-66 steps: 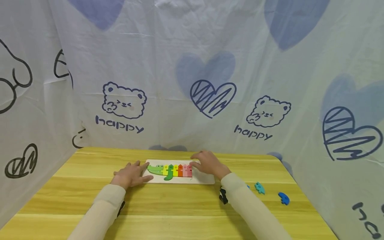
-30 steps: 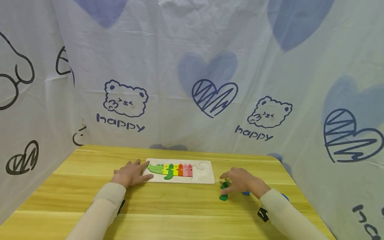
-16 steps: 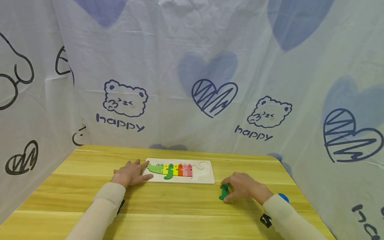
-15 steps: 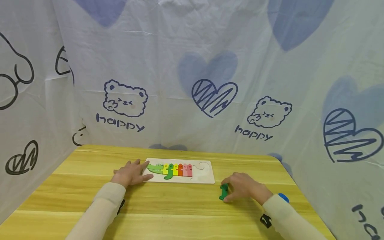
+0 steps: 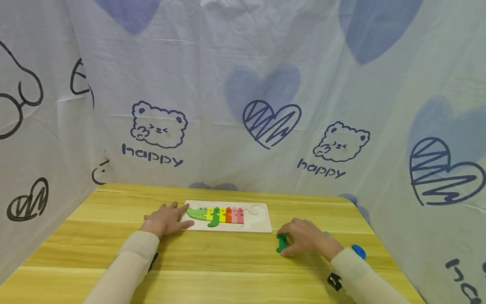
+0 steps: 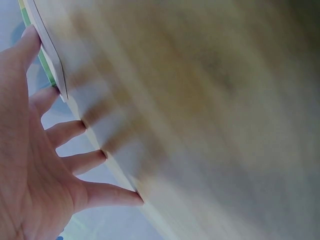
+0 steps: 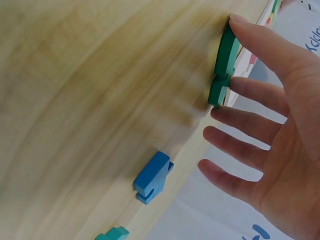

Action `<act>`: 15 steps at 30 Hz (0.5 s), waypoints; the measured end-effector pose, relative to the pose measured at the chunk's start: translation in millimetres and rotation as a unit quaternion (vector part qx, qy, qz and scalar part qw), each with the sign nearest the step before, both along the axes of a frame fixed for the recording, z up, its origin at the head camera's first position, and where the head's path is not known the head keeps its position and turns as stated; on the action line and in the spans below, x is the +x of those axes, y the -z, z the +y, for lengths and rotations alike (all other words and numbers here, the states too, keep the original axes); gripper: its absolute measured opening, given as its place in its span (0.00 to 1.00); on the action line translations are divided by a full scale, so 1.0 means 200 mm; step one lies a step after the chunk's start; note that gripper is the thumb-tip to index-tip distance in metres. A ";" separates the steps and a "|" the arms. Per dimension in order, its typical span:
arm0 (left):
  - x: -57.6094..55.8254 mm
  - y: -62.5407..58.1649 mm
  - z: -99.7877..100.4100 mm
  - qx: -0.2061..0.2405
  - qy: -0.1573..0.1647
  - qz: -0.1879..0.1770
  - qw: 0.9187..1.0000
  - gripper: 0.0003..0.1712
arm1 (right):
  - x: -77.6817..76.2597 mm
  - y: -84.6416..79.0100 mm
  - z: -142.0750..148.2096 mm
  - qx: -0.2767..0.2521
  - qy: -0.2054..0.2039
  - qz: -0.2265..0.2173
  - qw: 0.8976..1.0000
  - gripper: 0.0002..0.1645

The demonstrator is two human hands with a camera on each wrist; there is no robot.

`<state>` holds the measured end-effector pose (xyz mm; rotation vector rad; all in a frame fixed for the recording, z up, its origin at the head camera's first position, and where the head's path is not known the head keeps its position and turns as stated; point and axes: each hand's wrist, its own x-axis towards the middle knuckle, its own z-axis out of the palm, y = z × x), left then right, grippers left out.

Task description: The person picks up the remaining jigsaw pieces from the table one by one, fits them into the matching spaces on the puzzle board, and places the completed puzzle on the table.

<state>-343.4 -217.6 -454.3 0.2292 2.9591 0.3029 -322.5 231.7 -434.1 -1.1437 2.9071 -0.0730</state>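
A crocodile puzzle board [image 5: 258, 226] lies near the far side of the table, with a green head and several coloured body pieces set in its left part; its right end shows a bare curled outline. My left hand [image 5: 164, 221] rests at the board's left edge, fingers spread; in the left wrist view the thumb and index finger [image 6: 46, 99] touch the board, the other fingertips the tabletop. Right of the board, my right hand [image 5: 301, 236] pinches a green puzzle piece [image 5: 282, 243] at its two ends between thumb and fingers, close over the wood in the right wrist view.
A blue curved piece [image 5: 358, 252] lies by the right forearm. The right wrist view shows another blue piece [image 7: 152, 177] and a teal piece [image 7: 114, 234] on the wooden table [image 5: 212, 270]. A patterned white cloth [image 5: 212, 84] hangs behind.
My right hand has left the board's right part, come right and nearer to the green piece, and taken it between thumb and fingers. The piece has shifted slightly left. The left hand has stayed.
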 end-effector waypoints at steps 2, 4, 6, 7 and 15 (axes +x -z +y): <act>0.00 0.00 0.00 0.000 0.001 0.001 1.000 0.49 | 0.00 0.00 0.00 0.002 -0.001 0.002 1.000 0.34; 0.00 0.00 0.00 0.000 0.003 0.003 1.000 0.50 | 0.00 0.01 0.00 0.005 -0.003 0.003 1.000 0.34; 0.00 0.01 0.00 0.001 0.003 0.002 1.000 0.49 | 0.00 0.01 0.00 0.009 -0.002 0.002 1.000 0.34; 0.00 0.01 0.00 0.000 0.003 0.003 1.000 0.49 | 0.00 0.01 0.00 0.010 -0.001 0.000 1.000 0.34; 0.00 0.01 0.00 0.001 0.003 0.003 1.000 0.49 | 0.00 0.00 -0.03 0.004 -0.003 0.004 1.000 0.33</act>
